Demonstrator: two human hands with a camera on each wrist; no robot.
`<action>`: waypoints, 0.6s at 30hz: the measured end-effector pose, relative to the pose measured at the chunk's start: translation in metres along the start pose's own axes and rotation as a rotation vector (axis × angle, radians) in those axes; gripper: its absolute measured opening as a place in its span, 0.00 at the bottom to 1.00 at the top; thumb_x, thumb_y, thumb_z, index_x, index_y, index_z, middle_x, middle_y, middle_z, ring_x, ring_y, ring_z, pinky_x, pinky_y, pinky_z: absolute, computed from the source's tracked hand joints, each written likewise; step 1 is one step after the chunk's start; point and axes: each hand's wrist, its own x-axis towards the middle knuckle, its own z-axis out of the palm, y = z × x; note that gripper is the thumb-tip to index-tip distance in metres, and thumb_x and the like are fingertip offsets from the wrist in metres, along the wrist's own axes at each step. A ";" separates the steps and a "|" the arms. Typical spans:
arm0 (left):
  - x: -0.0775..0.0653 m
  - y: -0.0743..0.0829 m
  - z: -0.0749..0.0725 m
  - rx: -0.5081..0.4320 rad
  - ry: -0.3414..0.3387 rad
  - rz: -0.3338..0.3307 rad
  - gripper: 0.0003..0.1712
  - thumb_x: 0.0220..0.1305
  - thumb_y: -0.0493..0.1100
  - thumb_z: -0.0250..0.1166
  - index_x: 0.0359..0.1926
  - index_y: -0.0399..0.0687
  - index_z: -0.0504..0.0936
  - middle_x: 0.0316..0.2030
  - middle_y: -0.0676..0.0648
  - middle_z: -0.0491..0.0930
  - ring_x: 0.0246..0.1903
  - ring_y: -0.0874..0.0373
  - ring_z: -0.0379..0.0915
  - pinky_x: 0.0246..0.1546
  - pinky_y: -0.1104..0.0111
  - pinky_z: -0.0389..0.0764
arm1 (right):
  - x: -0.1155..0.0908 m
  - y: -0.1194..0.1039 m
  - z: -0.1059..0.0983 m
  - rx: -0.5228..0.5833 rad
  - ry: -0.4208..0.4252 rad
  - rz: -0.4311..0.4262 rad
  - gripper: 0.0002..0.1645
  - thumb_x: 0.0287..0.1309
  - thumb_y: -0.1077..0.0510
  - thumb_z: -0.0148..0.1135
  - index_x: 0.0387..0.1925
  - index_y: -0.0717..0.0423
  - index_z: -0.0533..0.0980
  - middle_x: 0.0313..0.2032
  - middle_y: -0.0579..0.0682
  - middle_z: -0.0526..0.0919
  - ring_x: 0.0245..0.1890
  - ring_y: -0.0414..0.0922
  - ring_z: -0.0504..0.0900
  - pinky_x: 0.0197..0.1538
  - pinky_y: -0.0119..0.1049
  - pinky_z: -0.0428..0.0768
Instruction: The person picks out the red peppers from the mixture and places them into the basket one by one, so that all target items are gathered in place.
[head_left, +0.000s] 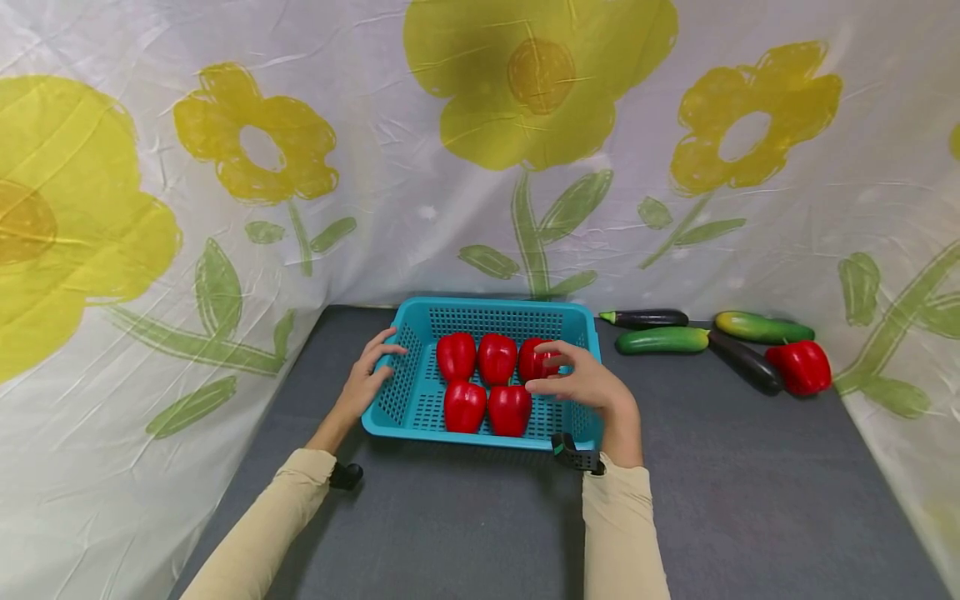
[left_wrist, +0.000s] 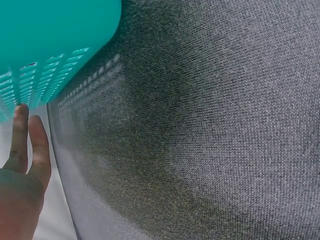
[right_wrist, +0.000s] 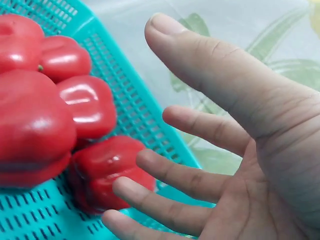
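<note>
A turquoise plastic basket [head_left: 457,438] with slotted walls holds several red bell peppers [head_left: 464,407], in a back row and a front row. At the basket's left end is my left hand [head_left: 363,382], its fingers reaching over the rim; in the left wrist view two extended fingers [left_wrist: 19,137] lie by the slotted wall. Over the basket's right side hovers my right hand [head_left: 592,387], thumb and fingers spread with nothing between them. It partly covers the back-right pepper [head_left: 529,363] in the head view. The right wrist view shows its fingertips beside a red pepper [right_wrist: 107,172].
Right of the basket lie two dark eggplants [head_left: 651,318] [head_left: 742,362], a green zucchini [head_left: 662,340], a yellow-green one [head_left: 763,327] and another red bell pepper [head_left: 799,368]. A dark grey cloth [head_left: 450,525] covers the table. Flower-printed sheeting [head_left: 420,242] stands behind and at both sides.
</note>
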 end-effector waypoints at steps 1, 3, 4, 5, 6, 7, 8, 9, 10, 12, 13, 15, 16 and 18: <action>0.000 -0.018 -0.002 0.012 0.001 -0.001 0.21 0.68 0.32 0.52 0.58 0.45 0.82 0.76 0.43 0.56 0.75 0.45 0.46 0.53 0.54 0.60 | -0.001 0.000 -0.003 -0.006 -0.001 -0.009 0.42 0.61 0.57 0.71 0.72 0.62 0.64 0.64 0.68 0.67 0.61 0.63 0.69 0.52 0.54 0.79; 0.000 -0.031 -0.003 0.033 0.003 -0.009 0.22 0.68 0.32 0.53 0.58 0.48 0.82 0.76 0.45 0.56 0.75 0.47 0.47 0.53 0.55 0.60 | -0.005 -0.001 -0.008 -0.018 0.001 -0.027 0.41 0.62 0.57 0.70 0.72 0.61 0.64 0.65 0.68 0.67 0.61 0.62 0.70 0.52 0.52 0.79; 0.000 -0.023 -0.004 0.026 0.000 -0.024 0.23 0.67 0.30 0.52 0.58 0.46 0.82 0.76 0.43 0.55 0.75 0.44 0.46 0.54 0.52 0.60 | -0.007 -0.002 -0.011 -0.023 0.000 -0.041 0.40 0.63 0.57 0.70 0.72 0.61 0.65 0.65 0.69 0.67 0.62 0.63 0.70 0.52 0.51 0.79; -0.001 -0.031 -0.005 0.017 0.002 -0.007 0.22 0.68 0.32 0.52 0.58 0.48 0.82 0.76 0.43 0.55 0.75 0.45 0.46 0.53 0.52 0.60 | -0.009 -0.004 -0.014 -0.027 -0.001 -0.053 0.39 0.63 0.57 0.70 0.72 0.61 0.65 0.66 0.69 0.67 0.63 0.64 0.69 0.52 0.51 0.79; -0.001 -0.037 -0.006 0.003 0.000 0.003 0.22 0.68 0.34 0.53 0.58 0.50 0.82 0.77 0.45 0.55 0.75 0.46 0.45 0.54 0.53 0.60 | -0.011 -0.004 -0.017 -0.031 0.000 -0.069 0.39 0.63 0.56 0.70 0.71 0.61 0.65 0.66 0.69 0.67 0.63 0.65 0.68 0.52 0.50 0.79; -0.002 -0.024 -0.004 -0.007 0.007 0.015 0.21 0.68 0.35 0.53 0.58 0.49 0.82 0.76 0.43 0.56 0.75 0.45 0.45 0.54 0.55 0.60 | -0.014 -0.005 -0.020 -0.031 0.006 -0.082 0.38 0.64 0.56 0.69 0.71 0.60 0.65 0.67 0.68 0.67 0.65 0.65 0.66 0.53 0.51 0.78; -0.002 -0.010 -0.002 -0.016 0.011 0.025 0.20 0.69 0.36 0.52 0.57 0.47 0.82 0.76 0.41 0.56 0.74 0.45 0.46 0.54 0.56 0.60 | -0.016 -0.006 -0.022 -0.029 0.011 -0.088 0.38 0.64 0.56 0.69 0.71 0.59 0.66 0.67 0.68 0.66 0.65 0.65 0.67 0.54 0.52 0.77; -0.002 -0.001 -0.001 -0.031 0.013 0.037 0.20 0.69 0.36 0.52 0.57 0.46 0.82 0.75 0.40 0.56 0.74 0.45 0.46 0.55 0.57 0.59 | -0.018 -0.007 -0.025 -0.025 0.013 -0.095 0.37 0.65 0.56 0.69 0.71 0.58 0.66 0.67 0.67 0.67 0.65 0.65 0.68 0.55 0.52 0.77; -0.002 0.013 0.000 -0.033 0.012 0.031 0.20 0.69 0.36 0.52 0.57 0.44 0.82 0.75 0.39 0.56 0.74 0.44 0.46 0.54 0.55 0.59 | -0.019 -0.008 -0.028 -0.019 0.015 -0.103 0.36 0.65 0.56 0.68 0.71 0.58 0.66 0.67 0.67 0.67 0.65 0.64 0.68 0.56 0.53 0.77; -0.002 0.025 0.003 -0.017 0.016 0.034 0.19 0.69 0.36 0.51 0.57 0.43 0.82 0.75 0.39 0.57 0.74 0.44 0.47 0.52 0.59 0.59 | -0.022 -0.009 -0.033 -0.008 0.024 -0.115 0.35 0.66 0.56 0.68 0.70 0.57 0.67 0.67 0.65 0.68 0.64 0.62 0.70 0.56 0.53 0.76; -0.002 0.031 0.004 -0.005 0.020 0.030 0.19 0.70 0.35 0.51 0.56 0.40 0.81 0.75 0.38 0.57 0.73 0.44 0.48 0.51 0.59 0.59 | -0.024 -0.010 -0.035 0.000 0.029 -0.120 0.35 0.66 0.56 0.68 0.70 0.57 0.67 0.67 0.64 0.68 0.64 0.60 0.71 0.57 0.54 0.76; -0.002 0.046 0.005 0.010 0.011 0.013 0.19 0.69 0.32 0.50 0.56 0.35 0.79 0.74 0.36 0.56 0.73 0.39 0.47 0.50 0.57 0.61 | -0.026 -0.009 -0.040 0.011 0.036 -0.138 0.34 0.66 0.58 0.67 0.70 0.58 0.68 0.66 0.64 0.69 0.63 0.59 0.72 0.57 0.55 0.75; -0.001 0.053 0.006 0.016 0.006 0.003 0.19 0.68 0.31 0.50 0.56 0.32 0.78 0.74 0.34 0.55 0.73 0.37 0.46 0.49 0.55 0.61 | -0.028 -0.009 -0.042 0.019 0.040 -0.145 0.33 0.66 0.59 0.67 0.69 0.59 0.68 0.66 0.63 0.70 0.63 0.59 0.73 0.58 0.57 0.75; -0.001 0.056 0.007 0.025 0.003 -0.008 0.19 0.68 0.29 0.49 0.56 0.31 0.78 0.74 0.34 0.55 0.73 0.36 0.46 0.49 0.55 0.61 | -0.031 -0.008 -0.047 0.031 0.054 -0.154 0.33 0.67 0.60 0.67 0.69 0.61 0.68 0.65 0.64 0.70 0.61 0.59 0.74 0.58 0.58 0.74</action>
